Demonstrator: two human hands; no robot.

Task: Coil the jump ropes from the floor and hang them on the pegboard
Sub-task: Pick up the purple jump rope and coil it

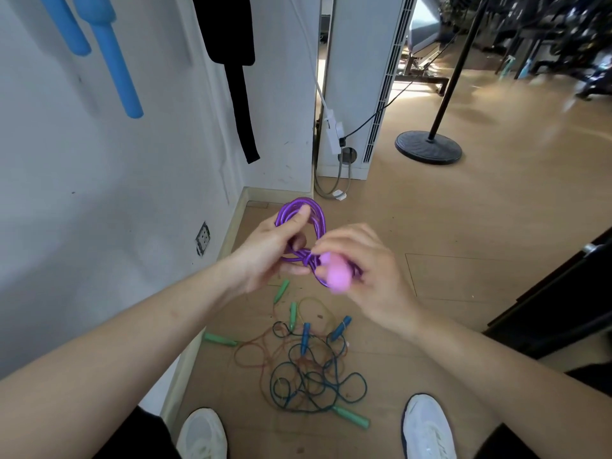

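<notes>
A purple jump rope (316,212) is wound into a small coil in front of me, above the floor. My left hand (268,248) grips the coil, thumb across its upper loops. My right hand (367,263) holds the rope's pink handle (336,274) and the strands at the coil's lower end. On the floor below lies a tangle of thin ropes (308,369) with green handles (352,417) and blue handles (305,336). On the white wall at the left hang blue handles (112,58) and a black strap (240,94).
My two white shoes (202,435) (427,429) stand just behind the tangle. A black stand with a round base (428,147) is on the wooden floor at the right. A white unit (361,87) with cables stands behind. A dark door (563,293) edges the right side.
</notes>
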